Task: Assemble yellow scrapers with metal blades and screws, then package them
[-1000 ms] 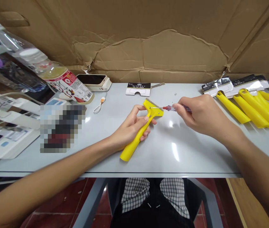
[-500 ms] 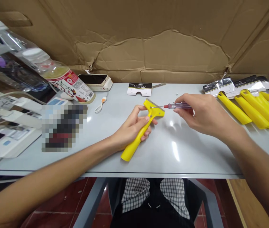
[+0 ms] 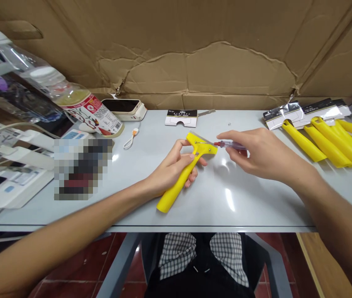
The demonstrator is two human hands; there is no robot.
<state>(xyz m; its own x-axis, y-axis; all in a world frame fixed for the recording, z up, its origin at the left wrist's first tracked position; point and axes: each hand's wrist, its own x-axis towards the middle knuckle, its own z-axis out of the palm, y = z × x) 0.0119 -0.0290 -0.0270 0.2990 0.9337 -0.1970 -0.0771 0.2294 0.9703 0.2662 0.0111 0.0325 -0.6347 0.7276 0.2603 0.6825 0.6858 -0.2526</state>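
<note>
My left hand (image 3: 176,167) is wrapped round the neck of a yellow scraper (image 3: 176,188), its wide head tilted up to the right with a metal blade along the far edge. Two small screws show on that head. From the right, my right hand (image 3: 253,151) holds a screwdriver (image 3: 232,145) with a clear purplish handle and red collar. The thin shaft lies across the scraper's head, its tip at the left screw. My right index finger is stretched along the handle.
Yellow scraper handles (image 3: 334,145) with black-and-white cards lie at the right. A card (image 3: 181,118) and metal strip (image 3: 207,112) lie at the back, small screws (image 3: 229,124) nearby. At left are a bottle (image 3: 92,111), phone (image 3: 123,105), cord loop (image 3: 129,141) and power strips (image 3: 17,190).
My right index finger has straightened along the screwdriver handle, where it was curled before. The view has shifted slightly; the scraper stays in my left hand.
</note>
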